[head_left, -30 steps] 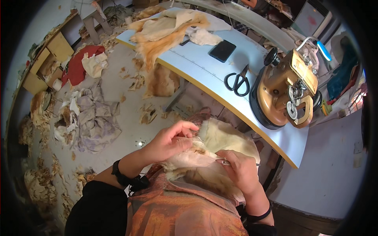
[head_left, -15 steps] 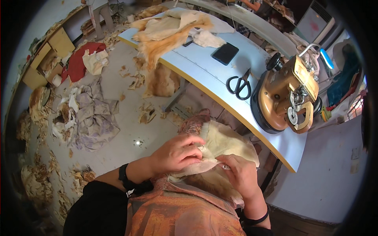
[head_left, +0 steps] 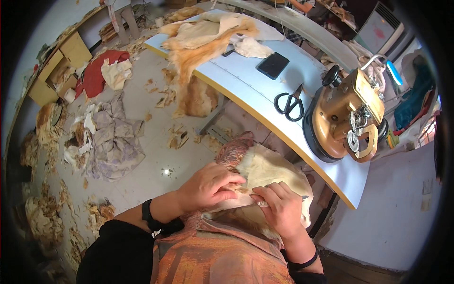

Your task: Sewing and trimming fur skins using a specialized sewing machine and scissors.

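Observation:
A cream-coloured fur pelt [head_left: 274,165], skin side up, lies across my lap, with tan fur showing along its folded edge. My left hand [head_left: 213,184] is closed, its thumb and fingers pinching that edge. Close beside it, my right hand [head_left: 279,203] is also closed, with fingertips and thumb pressed together on the pelt. A thin tool with a dark pointed end [head_left: 305,197] sticks out from behind the right hand's fingers; the rest of it is hidden by the hand.
Ahead and right is a light-blue table [head_left: 250,102] with black scissors [head_left: 289,104], a phone [head_left: 273,65], orange-furred pelts [head_left: 203,40] and a brown fur sewing machine [head_left: 343,116]. Scraps and crumpled cloth [head_left: 113,137] litter the floor at left. Other people stand or sit farther back.
My right hand has shifted slightly left and turned, so the dark tool end now shows behind it. Tan fur now shows between my fingers at the pelt's edge.

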Tool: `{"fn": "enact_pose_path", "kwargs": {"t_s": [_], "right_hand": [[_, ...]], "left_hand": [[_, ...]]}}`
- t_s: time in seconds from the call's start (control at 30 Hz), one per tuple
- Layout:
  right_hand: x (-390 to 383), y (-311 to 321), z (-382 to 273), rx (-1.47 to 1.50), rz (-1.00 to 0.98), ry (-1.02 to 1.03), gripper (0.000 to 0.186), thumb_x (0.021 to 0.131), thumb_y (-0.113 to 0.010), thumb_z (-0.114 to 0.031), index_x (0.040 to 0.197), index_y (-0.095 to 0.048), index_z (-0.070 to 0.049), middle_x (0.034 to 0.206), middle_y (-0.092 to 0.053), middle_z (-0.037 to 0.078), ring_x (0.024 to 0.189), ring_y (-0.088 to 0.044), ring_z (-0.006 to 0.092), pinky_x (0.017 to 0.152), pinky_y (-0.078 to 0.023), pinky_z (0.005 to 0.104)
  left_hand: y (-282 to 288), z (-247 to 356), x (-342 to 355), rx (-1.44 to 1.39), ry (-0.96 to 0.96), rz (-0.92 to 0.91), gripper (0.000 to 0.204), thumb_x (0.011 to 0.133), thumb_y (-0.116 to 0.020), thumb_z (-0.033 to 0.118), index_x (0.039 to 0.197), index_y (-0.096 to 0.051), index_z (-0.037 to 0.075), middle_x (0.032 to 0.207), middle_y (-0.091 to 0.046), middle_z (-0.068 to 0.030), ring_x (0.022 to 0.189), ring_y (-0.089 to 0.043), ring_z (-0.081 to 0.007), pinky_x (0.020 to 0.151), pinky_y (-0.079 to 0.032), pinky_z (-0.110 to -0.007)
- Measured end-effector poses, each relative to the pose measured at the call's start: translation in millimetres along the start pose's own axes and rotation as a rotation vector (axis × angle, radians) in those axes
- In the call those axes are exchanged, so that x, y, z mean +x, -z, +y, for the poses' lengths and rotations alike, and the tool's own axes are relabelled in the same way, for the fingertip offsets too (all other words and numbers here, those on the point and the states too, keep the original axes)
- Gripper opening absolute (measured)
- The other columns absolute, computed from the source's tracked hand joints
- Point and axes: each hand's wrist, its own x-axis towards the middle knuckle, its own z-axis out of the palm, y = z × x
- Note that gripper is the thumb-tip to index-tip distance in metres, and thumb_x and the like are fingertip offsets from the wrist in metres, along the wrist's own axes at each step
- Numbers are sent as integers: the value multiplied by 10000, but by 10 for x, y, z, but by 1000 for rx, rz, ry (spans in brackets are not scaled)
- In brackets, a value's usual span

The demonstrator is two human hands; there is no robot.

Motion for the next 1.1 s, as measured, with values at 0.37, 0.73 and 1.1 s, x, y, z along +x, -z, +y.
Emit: {"fn": "enact_pose_path", "kwargs": {"t_s": [0.37, 0.73, 1.1], "right_hand": [[299, 316, 199, 47, -177, -3, 237, 816, -762, -104, 1048, -722, -124, 859, -662, 52, 745, -665, 262, 641, -531, 373], [1422, -197, 1333, -346, 41, -324, 277, 1025, -608, -287, 1243, -652, -121, 1088, -628, 156, 880, -696, 402, 750, -582, 502], [1507, -107, 1734, -149, 8, -631, 482, 801, -779, -202, 1135, -566, 72, 947, -723, 290, 942, -703, 460, 864, -557, 481]], "left_hand": [[6, -103, -41, -177, 72, 39, 181, 883, -770, 109, 1065, -779, 105, 944, -696, -37, 827, -671, -219, 711, -538, -343], [55, -307, -114, -295, 129, -60, 215, 896, -748, 115, 1099, -786, 173, 928, -644, -20, 771, -658, -207, 667, -536, -321], [126, -440, -93, -376, 217, -50, 188, 919, -752, 146, 1105, -783, 145, 928, -648, -43, 819, -662, -215, 734, -536, -330]]}}
